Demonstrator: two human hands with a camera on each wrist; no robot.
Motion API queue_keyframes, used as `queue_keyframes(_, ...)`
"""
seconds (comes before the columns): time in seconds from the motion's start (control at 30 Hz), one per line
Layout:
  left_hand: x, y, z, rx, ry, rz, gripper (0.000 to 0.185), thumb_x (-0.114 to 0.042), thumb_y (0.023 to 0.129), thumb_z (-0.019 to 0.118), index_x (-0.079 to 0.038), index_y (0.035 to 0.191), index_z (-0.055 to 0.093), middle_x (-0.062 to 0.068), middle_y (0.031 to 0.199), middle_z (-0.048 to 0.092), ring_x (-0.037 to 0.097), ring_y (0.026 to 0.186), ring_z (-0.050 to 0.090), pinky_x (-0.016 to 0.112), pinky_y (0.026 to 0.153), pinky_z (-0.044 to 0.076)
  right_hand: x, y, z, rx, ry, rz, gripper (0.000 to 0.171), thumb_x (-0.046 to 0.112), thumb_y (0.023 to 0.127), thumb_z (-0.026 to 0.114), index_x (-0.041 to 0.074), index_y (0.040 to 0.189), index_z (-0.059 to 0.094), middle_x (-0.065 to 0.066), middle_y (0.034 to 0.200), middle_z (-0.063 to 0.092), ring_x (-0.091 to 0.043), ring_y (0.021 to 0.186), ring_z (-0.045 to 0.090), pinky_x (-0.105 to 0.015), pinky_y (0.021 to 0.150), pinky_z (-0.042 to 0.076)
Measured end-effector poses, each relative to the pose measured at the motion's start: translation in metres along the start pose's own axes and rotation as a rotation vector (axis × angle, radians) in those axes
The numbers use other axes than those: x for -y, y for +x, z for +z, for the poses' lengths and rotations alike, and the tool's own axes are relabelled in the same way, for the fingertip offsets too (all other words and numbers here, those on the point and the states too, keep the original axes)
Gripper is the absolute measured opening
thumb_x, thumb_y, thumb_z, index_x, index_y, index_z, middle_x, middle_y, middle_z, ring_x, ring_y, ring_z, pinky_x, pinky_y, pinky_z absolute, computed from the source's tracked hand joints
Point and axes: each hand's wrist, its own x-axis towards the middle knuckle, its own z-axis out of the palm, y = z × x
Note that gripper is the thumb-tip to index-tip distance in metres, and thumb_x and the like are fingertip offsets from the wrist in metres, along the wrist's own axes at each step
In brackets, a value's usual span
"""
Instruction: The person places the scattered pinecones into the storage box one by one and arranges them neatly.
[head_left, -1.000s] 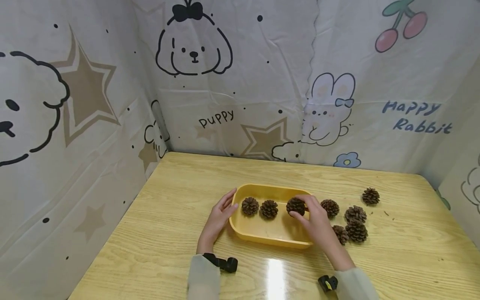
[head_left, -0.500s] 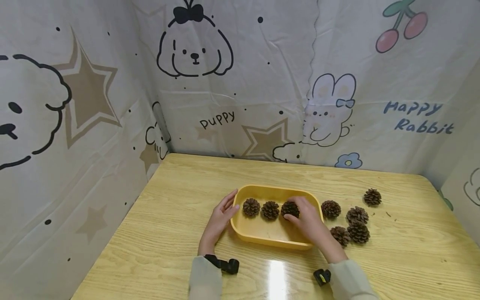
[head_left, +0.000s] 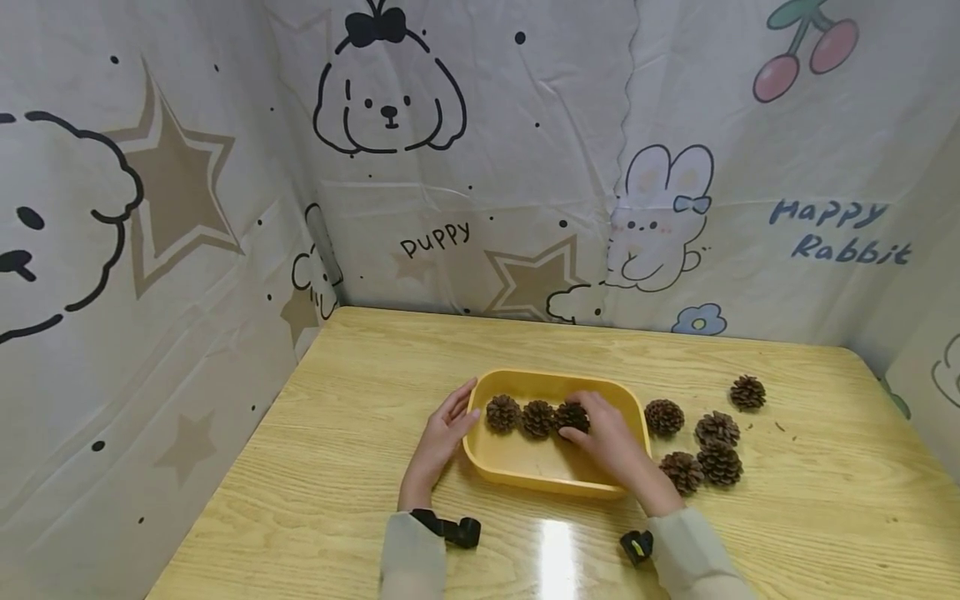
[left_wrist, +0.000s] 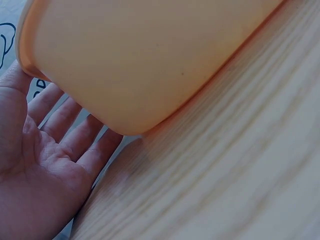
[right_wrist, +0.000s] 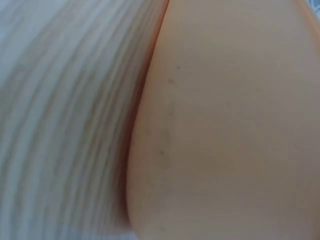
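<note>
Inside the yellow plastic bin (head_left: pixel 525 482), my right hand (head_left: pixel 611 437) grips a pinecone (head_left: pixel 572 419), its fingers covering part of it. That cone sits right beside a middle pinecone (head_left: pixel 537 419), with another pinecone (head_left: pixel 502 413) at the left end, making a row. My left hand (head_left: pixel 441 433) holds the bin's left end, thumb over the rim and fingers along the outer wall. In the left wrist view, the fingers of the left hand (left_wrist: pixel 55 155) reach the bin's wall (left_wrist: pixel 140 65). The right wrist view shows the bin's outer side (right_wrist: pixel 225 125), the hand being out of sight.
Right of the bin lie several loose pinecones: one close by (head_left: pixel 664 417), a cluster with a front pinecone (head_left: pixel 681 472), and a far pinecone (head_left: pixel 747 392). Small brown scraps are near them. A patterned curtain (head_left: pixel 480 167) stands behind the wooden table (head_left: pixel 322 467).
My right hand has moved left within the bin, bringing its pinecone up beside the middle one. The left hand stays at the bin's left end.
</note>
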Motion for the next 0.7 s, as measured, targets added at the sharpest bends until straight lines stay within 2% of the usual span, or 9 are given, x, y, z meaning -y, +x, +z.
queue_keyframes(0.3,0.0005,0.0008,0.0011,0.0,0.003,0.01,0.057,-0.023,0.099,0.059,-0.018,0.152,0.037,0.009,0.158,0.036,0.028,0.147,0.033,0.039,0.118,0.037,-0.0007,0.0027,0.0048,0.033,0.031,0.031,0.048,0.017,0.088,0.072,0.0,0.13,0.054,-0.02,0.132,0.058,-0.04,0.123,0.055,-0.054,0.103,0.049)
queue_keyframes(0.7,0.0004,0.0004,0.0004,0.004,-0.008,0.015,0.056,-0.021,0.099,0.058,-0.019,0.152,0.038,0.01,0.158,0.036,0.028,0.147,0.034,0.038,0.116,0.039,-0.0038,0.0046,0.0057,0.073,0.057,0.073,0.055,0.015,0.088,0.072,0.001,0.136,0.049,-0.021,0.138,0.053,-0.043,0.127,0.051,-0.056,0.106,0.046)
